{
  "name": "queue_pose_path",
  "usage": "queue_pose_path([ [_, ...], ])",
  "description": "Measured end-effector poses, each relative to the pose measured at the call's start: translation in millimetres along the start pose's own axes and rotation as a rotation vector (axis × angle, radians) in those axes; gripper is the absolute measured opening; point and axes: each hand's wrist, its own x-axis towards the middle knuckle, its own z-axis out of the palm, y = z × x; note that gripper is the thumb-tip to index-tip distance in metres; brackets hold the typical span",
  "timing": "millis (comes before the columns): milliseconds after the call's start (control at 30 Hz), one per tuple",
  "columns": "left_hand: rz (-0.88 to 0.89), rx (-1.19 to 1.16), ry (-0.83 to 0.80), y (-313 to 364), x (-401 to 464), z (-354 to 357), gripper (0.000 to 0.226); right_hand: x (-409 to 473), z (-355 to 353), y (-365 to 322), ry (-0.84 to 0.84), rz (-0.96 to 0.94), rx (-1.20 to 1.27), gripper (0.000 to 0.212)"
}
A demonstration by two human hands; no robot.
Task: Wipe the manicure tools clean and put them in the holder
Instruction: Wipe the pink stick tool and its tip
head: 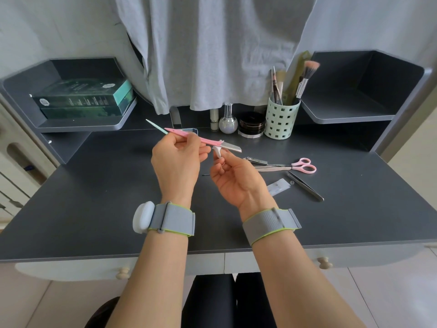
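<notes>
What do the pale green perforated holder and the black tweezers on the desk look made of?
The pale green perforated holder looks like matte moulded plastic: uniform colour, neat square cut-outs, no shine. The black tweezers look like metal with a dark coating: thin, with a glossy highlight near the tip, though plastic can't be ruled out.

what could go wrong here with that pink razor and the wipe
1. The bare metal blade of the pink folding razor lies right beside the right hand pinching the small white wipe; a slip could cut a finger.
2. The left hand also holds a thin mint-green stick with the razor; either could slip out.
</notes>
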Motion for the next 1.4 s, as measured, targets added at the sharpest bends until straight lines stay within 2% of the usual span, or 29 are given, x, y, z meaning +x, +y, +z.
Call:
queue_pose_path([
  [667, 0.005, 0.022, 0.018, -2.6, -0.1, -1.2, 0.013, -3.2, -10.2, -8.7, 0.01, 0.035, 0.198, 0.01],
  [1133, 0.02, 0.026, 0.024, -2.0, -0.1, -1.7, 0.014, -3.2, -16.0, -19.2, 0.078, -0.011, 0.183, 0.011],
  [1400, 0.03, 0.016, 0.029, -2.6, 5.4, -3.2, 0.015, 0.2, -14.1, -20.5, 0.099, -0.041, 0.18, 0.021],
])
